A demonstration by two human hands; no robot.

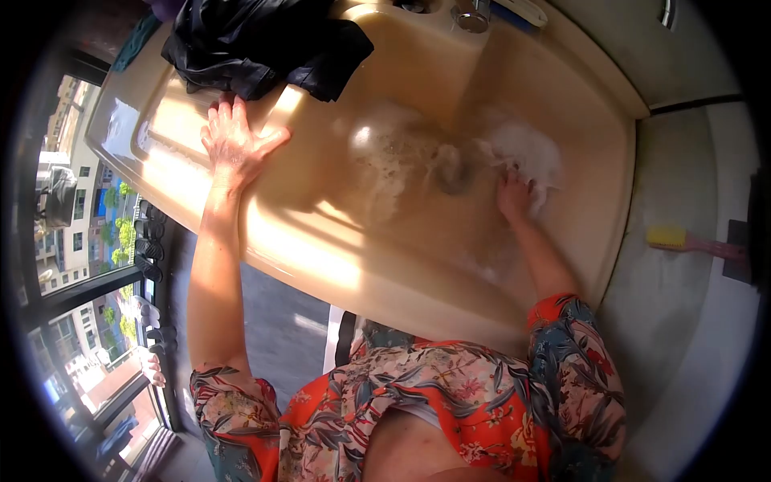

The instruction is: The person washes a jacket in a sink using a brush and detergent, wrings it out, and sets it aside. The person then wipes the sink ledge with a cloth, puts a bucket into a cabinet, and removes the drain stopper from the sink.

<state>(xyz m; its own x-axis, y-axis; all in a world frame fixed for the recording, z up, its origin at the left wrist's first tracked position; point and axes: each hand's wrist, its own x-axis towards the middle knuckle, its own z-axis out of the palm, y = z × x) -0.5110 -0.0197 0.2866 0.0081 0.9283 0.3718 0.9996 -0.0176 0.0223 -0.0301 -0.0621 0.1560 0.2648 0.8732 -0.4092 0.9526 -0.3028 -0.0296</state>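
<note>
My left hand lies flat with its fingers spread on the left ledge of a beige sink. Just beyond its fingertips is a heap of dark, wet-looking cloth, draped over the ridge beside the basin. My right hand is down inside the basin on the right, fingers stretched out at the edge of white suds; no object shows in it. More foam spreads across the middle of the basin, left of the round drain.
A metal tap stands at the back rim, with a pale brush-like item beside it. A yellow-bristled brush with a pink handle hangs at the right wall. Windows and a row of dark shoes are at the left.
</note>
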